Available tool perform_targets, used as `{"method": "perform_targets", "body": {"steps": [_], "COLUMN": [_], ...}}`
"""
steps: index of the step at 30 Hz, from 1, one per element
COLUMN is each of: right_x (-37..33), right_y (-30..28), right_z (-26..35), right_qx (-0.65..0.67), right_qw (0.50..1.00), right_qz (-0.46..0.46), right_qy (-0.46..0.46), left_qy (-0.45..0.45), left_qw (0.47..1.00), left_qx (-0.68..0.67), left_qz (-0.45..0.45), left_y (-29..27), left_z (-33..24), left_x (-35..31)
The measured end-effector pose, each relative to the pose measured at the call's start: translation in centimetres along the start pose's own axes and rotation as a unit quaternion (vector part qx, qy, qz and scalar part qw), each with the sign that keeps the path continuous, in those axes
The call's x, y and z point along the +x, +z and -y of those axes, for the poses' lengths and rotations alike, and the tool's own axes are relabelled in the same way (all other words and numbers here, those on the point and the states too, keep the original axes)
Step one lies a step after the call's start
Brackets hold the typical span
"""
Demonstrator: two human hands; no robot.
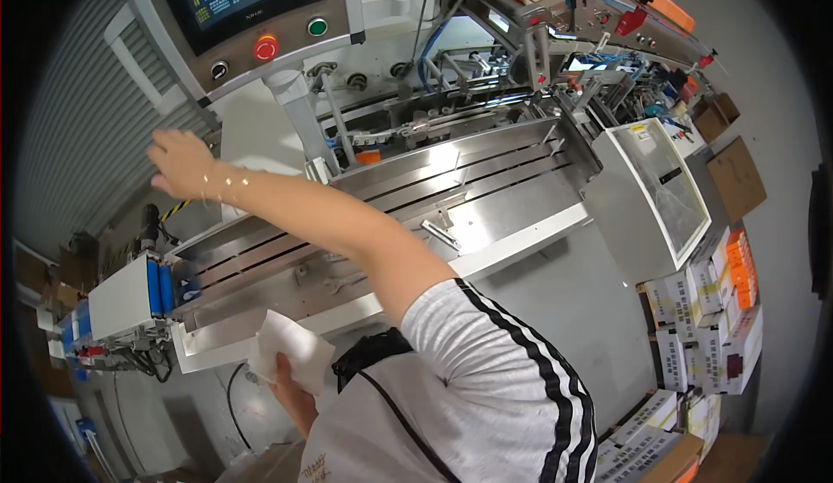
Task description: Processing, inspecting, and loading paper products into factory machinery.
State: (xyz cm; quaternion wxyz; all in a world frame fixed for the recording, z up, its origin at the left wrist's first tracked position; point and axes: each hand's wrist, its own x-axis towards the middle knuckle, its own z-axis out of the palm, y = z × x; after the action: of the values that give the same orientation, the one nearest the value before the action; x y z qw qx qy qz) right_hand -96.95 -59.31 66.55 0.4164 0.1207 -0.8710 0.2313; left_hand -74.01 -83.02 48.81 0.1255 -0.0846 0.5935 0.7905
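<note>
My right arm reaches across the steel conveyor bed (512,192) to the far left. My right hand (180,164) hovers left of the control panel's post, its back toward me. Its fingers are bent, with the thumb apart from them, and no object shows in it. Close to my body, my left hand (293,394) grips a folded white sheet (291,348), paper or cloth, by its lower edge. The sheet is held up in front of the bed's near rail (204,354). My arm hides the middle of the bed.
A control panel (260,19) with a screen and buttons stands above the bed. Blue rollers (160,288) sit at its left end, a clear-windowed guard (664,188) at its right. A wrench (347,283) lies on the bed. Stacked cartons (703,327) stand at right.
</note>
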Motion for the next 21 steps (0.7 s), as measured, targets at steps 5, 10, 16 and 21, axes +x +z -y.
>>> {"method": "perform_targets", "body": {"steps": [5, 10, 16, 21], "right_x": [-9.1, -21.1, -28.5, -33.0], "right_y": [-1.9, -3.4, -8.7, -9.3], "right_z": [4.7, 2.6, 4.5, 6.8], "right_qx": [0.326, 0.635, 0.695, 0.484], "right_qw": [0.921, 0.583, 0.49, 0.662], "right_qz": [0.2, 0.282, 0.192, 0.141], "right_qy": [0.068, 0.421, 0.49, 0.555], "left_qy": [-0.095, -0.148, -0.103, -0.171], "left_qw": [0.994, 0.968, 0.963, 0.947], "left_qx": [-0.038, -0.175, -0.144, -0.046], "left_qz": [0.038, 0.106, 0.205, 0.268], "left_y": [1.0, -1.5, 5.2, 5.8], "left_z": [-3.5, 0.4, -3.3, 0.6], "left_x": [-3.0, 1.4, 1.4, 2.6]}}
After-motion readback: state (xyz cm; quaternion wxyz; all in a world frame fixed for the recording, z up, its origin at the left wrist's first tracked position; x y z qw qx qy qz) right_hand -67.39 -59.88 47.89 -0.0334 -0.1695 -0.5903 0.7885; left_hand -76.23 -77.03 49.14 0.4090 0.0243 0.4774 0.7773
